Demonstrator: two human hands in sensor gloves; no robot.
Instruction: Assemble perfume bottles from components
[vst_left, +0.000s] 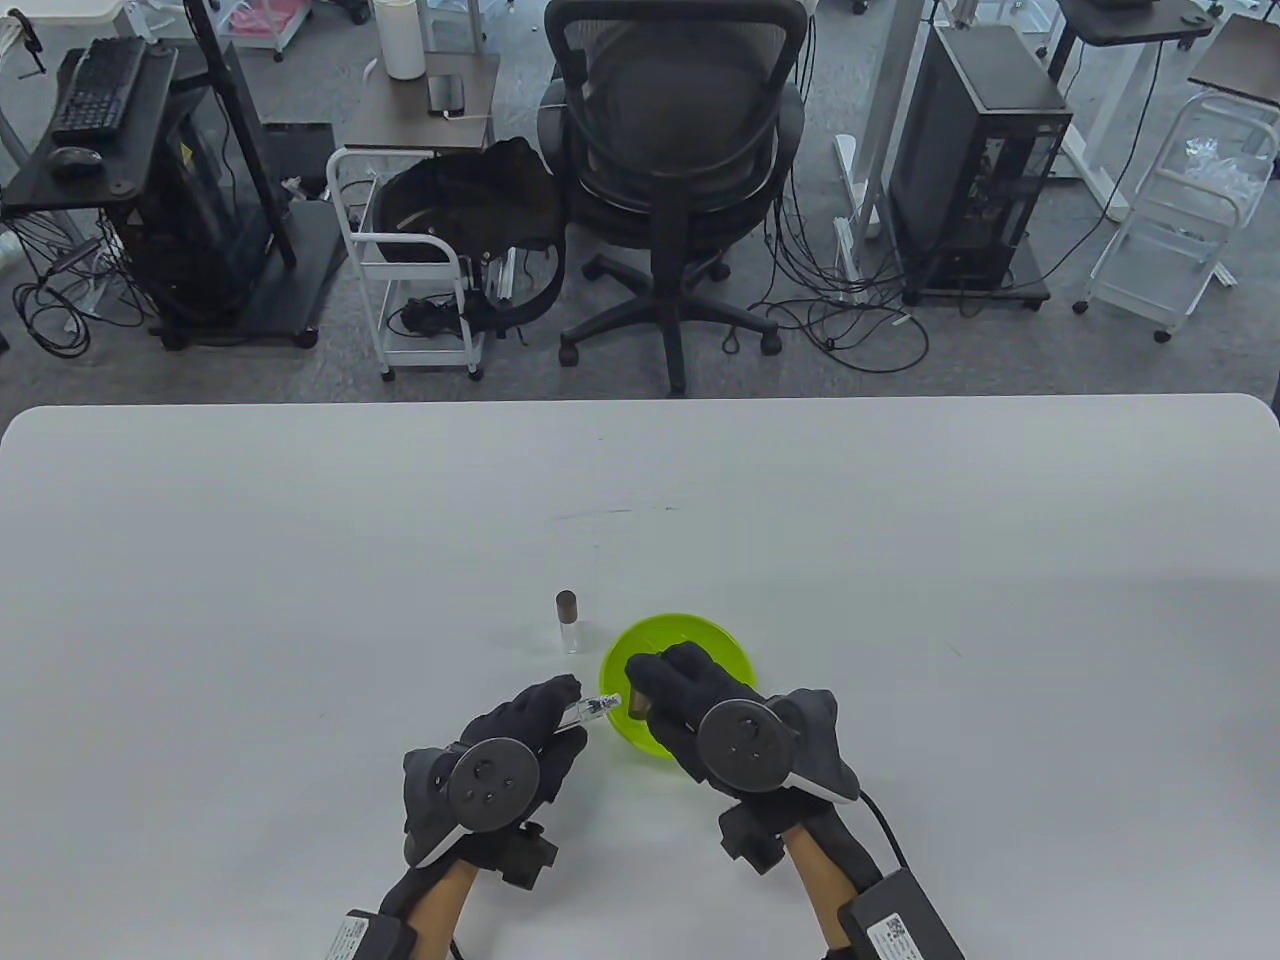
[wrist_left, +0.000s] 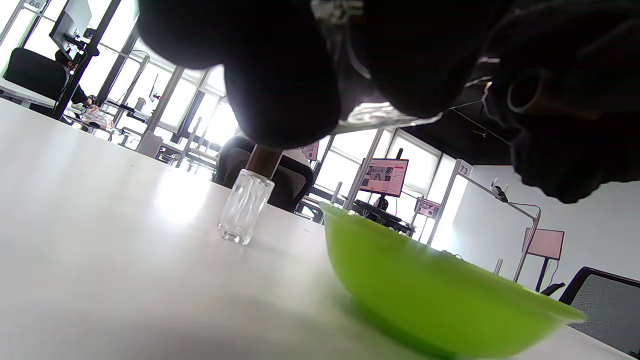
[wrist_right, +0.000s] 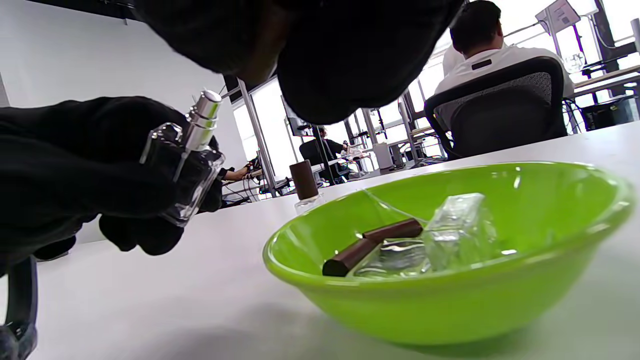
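The left hand (vst_left: 500, 760) is holding a clear bottle (vst_left: 590, 711) tilted toward the green bowl (vst_left: 640, 645) on the white counter (vst_left: 300, 600). The right hand (vst_left: 690, 705) is gripping a brown cap (vst_left: 636, 703) over the bowl. A capped bottle (vst_left: 568, 622) is standing just beyond.

- A black office chair (vst_left: 675, 150) is standing beyond the white table (vst_left: 300, 560).
- A white wire cart (vst_left: 420, 290) is sitting left of the chair, holding a black bag (vst_left: 470, 205).
- A keyboard (vst_left: 98, 88) is lying on a far-left desk.
- A person in a white shirt (wrist_right: 492, 47) is sitting in the background.
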